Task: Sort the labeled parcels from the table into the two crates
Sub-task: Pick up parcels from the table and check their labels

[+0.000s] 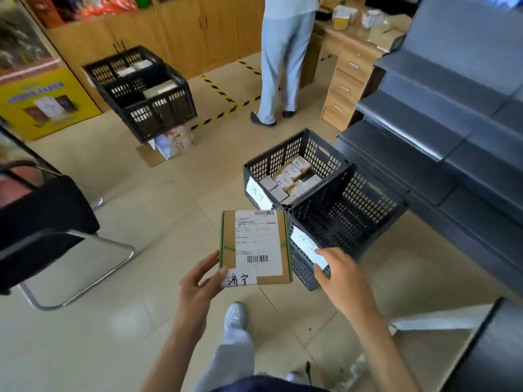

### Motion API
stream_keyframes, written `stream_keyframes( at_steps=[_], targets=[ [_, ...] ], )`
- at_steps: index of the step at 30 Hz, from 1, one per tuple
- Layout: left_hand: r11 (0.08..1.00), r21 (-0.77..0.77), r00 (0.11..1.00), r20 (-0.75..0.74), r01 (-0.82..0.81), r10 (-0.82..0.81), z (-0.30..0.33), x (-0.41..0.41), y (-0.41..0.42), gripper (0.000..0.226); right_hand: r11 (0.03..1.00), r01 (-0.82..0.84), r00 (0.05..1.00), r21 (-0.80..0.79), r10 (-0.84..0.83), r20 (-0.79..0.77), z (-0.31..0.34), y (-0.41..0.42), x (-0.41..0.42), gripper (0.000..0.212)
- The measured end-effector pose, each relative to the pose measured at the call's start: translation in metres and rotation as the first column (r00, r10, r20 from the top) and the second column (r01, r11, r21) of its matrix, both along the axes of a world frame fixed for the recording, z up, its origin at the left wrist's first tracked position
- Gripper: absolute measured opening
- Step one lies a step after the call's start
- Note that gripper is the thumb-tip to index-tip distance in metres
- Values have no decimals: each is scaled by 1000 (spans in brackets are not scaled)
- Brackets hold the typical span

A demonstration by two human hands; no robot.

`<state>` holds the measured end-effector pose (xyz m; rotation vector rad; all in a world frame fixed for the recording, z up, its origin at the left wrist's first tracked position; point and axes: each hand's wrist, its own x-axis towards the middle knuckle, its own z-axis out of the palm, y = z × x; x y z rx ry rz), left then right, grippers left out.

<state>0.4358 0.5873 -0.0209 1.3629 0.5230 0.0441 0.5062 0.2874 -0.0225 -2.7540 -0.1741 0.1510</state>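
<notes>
My left hand holds a flat cardboard parcel by its lower left corner, thumb on a handwritten white tag. The parcel carries a white shipping label with barcodes. My right hand hovers just right of the parcel with relaxed fingers, in front of the near grey crate, which looks empty and bears a white paper tag. Behind it stands a second grey crate, also tagged, holding several small labeled parcels.
Two stacked black crates sit on the floor at the back left. A black chair stands at left, a dark sofa at right. A person stands by a wooden desk in the background.
</notes>
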Motion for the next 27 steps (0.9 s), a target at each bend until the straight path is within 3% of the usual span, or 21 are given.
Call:
stream_keyframes(
  at_steps=[10, 27],
  targets=[
    [987, -23, 987, -26, 157, -157, 0, 178, 50, 39, 983, 186, 981, -7, -186, -59, 3, 49, 109, 30],
    [891, 134, 895, -178, 434, -409, -52, 489, -13, 42, 907, 419, 889, 45, -400, -221, -51, -6, 308, 32]
  ],
)
